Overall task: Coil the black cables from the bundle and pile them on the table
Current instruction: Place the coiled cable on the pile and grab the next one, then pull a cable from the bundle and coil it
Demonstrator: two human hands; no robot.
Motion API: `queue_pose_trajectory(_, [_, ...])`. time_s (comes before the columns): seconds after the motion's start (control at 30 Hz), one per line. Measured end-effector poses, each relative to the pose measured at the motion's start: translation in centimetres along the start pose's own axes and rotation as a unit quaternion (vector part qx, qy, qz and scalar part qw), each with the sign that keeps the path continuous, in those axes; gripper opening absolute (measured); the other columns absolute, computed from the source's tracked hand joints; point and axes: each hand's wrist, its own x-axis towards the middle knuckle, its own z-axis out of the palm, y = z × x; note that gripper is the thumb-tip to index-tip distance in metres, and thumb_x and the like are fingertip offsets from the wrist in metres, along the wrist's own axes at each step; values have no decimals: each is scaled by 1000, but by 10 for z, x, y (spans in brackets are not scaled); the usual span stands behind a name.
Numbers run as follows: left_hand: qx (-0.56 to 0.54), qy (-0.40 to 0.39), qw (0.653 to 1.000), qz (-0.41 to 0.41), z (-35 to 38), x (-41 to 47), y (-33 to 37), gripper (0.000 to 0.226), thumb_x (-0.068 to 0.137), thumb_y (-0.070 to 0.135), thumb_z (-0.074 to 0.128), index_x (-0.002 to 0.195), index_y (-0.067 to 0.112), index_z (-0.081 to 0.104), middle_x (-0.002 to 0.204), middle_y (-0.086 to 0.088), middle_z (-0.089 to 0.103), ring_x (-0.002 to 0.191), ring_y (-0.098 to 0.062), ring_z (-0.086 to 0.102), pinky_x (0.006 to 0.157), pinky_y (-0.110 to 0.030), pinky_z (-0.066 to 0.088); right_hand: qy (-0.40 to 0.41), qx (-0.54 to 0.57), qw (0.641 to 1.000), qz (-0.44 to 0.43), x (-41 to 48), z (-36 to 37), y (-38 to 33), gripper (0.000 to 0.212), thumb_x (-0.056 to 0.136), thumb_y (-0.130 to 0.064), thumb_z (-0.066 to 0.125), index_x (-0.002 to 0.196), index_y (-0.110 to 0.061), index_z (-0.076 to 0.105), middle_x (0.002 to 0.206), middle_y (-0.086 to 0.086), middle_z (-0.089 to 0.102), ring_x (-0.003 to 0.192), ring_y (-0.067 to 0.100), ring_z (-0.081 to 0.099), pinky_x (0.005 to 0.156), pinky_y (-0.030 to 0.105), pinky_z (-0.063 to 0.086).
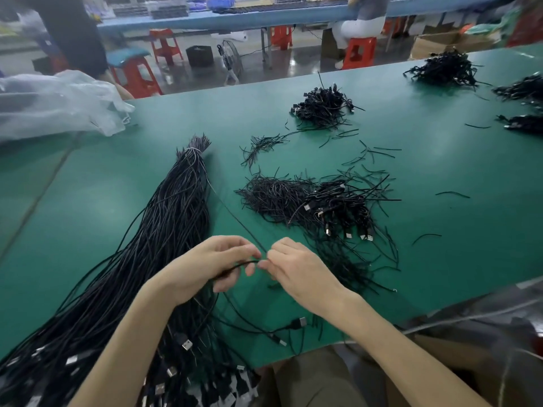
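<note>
Hands meet low over the green bench point(440, 171), just right of the big bundle point(170, 230). The left hand point(205, 268) has its fingers point(245, 247) curled round a single black cable point(235, 266), with thumb and forefinger pinching it at the tips. The right hand point(299, 271) pinches the same cable, almost fingertip to fingertip with the left, its other fingers folded under. From the pinch a thin strand runs up and away along the bundle's right side. A slack stretch drops below the left hand and loops across the bench to a USB plug point(299, 323) near the front edge.

The bundle lies lengthwise on the left part of the bench, bound by a pale tie point(192, 149) at its far end. It fans out toward the person, and its plugs spill over the near edge. Right of the hands sits a pile of coiled cables point(338, 207) with silver plug ends sticking out. It is mixed with what look like short black ties, though the tangle is too dense to be sure. Loose short strands point(263, 143) lie scattered beyond it. Further back is a second heap point(323, 105), and more heaps point(446, 69) sit toward the far right corner. A crumpled clear plastic bag point(58, 104) rests at the left edge. Red stools point(360, 51) stand on the floor behind the bench.
</note>
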Motion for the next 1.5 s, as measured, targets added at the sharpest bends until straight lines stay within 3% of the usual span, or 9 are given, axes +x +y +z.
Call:
queue_pose_trajectory(0.13, [-161, -36, 983, 87, -26, -3, -11, 39, 103, 25, 60, 135, 2, 60, 131, -28, 65, 96, -28, 74, 74, -27, 60, 49, 134, 984, 109, -19, -4, 10, 48, 109, -37, 44, 66, -15, 42, 61, -6, 47, 65, 17, 47, 69, 39, 46])
queue_pose_trajectory(0.27, [-283, -67, 944, 158, -26, 3, -24, 45, 106, 16, 53, 147, 0, 50, 152, -22, 50, 138, -25, 53, 97, -23, 54, -2, 268, 950, 158, -33, -7, 7, 45, 108, -47, 43, 72, -22, 52, 58, 4, 51, 52, 25, 49, 59, 45, 46])
queue_pose_trajectory(0.53, [-555, 14, 818, 153, 10, 22, -16, 56, 82, 15, 87, 131, 0, 66, 98, -1, 64, 77, -5, 61, 72, -17, 53, -12, 299, 943, 147, -34, 3, -1, 42, 108, -47, 44, 74, -23, 54, 60, 3, 49, 50, 22, 42, 52, 28, 36])
queue_pose_trajectory(0.67, [-418, 94, 895, 122, 13, 23, -14, 22, 92, 47, 72, 93, 25, 70, 95, 4, 57, 76, -8, 54, 69, -21, 52, -20, 291, 947, 136, -37, 5, 1, 41, 107, -46, 47, 73, -24, 56, 60, 0, 51, 48, 14, 39, 54, 21, 33])
queue_pose_trajectory(0.8, [-425, 88, 886, 165, 13, 19, -9, 37, 108, 40, 44, 85, 20, 66, 108, -3, 69, 107, -20, 69, 97, -34, 55, -36, 308, 939, 150, -40, 2, 6, 44, 106, -48, 49, 71, -23, 58, 56, -9, 46, 46, 9, 36, 53, 16, 30])
queue_pose_trajectory(1.03, [-418, -28, 891, 178, 18, 6, 1, 38, 108, 43, 45, 83, 19, 60, 56, 11, 49, 39, -4, 28, 50, -19, 43, -114, 307, 930, 169, -33, -7, 17, 51, 101, -62, 49, 67, -25, 56, 55, -1, 43, 50, 18, 37, 54, 31, 35])
queue_pose_trajectory(1.23, [184, -194, 956, 119, 19, -4, -4, 33, 108, 39, 50, 101, 16, 73, 83, 2, 74, 66, -19, 64, 67, -31, 52, -64, 366, 902, 219, -16, -28, 25, 51, 101, -53, 55, 62, -21, 58, 51, -8, 44, 47, 11, 37, 53, 22, 33])
queue_pose_trajectory(1.4, [210, 65, 965, 143, 45, 14, -21, 34, 102, 40, 50, 108, 13, 70, 92, 11, 67, 81, -6, 56, 79, -41, 50, -35, 375, 909, 179, -2, -29, 2, 43, 108, -33, 50, 73, -11, 61, 58, -6, 49, 55, 11, 41, 57, 27, 35])
queue_pose_trajectory(1.5, [143, 96, 968, 183, 44, 16, -26, 31, 104, 36, 47, 119, 23, 71, 111, 25, 72, 98, 5, 64, 86, -13, 47, -4, 364, 915, 174, -3, -34, -6, 37, 109, -31, 48, 79, -15, 63, 63, 3, 51, 60, 11, 45, 61, 30, 39])
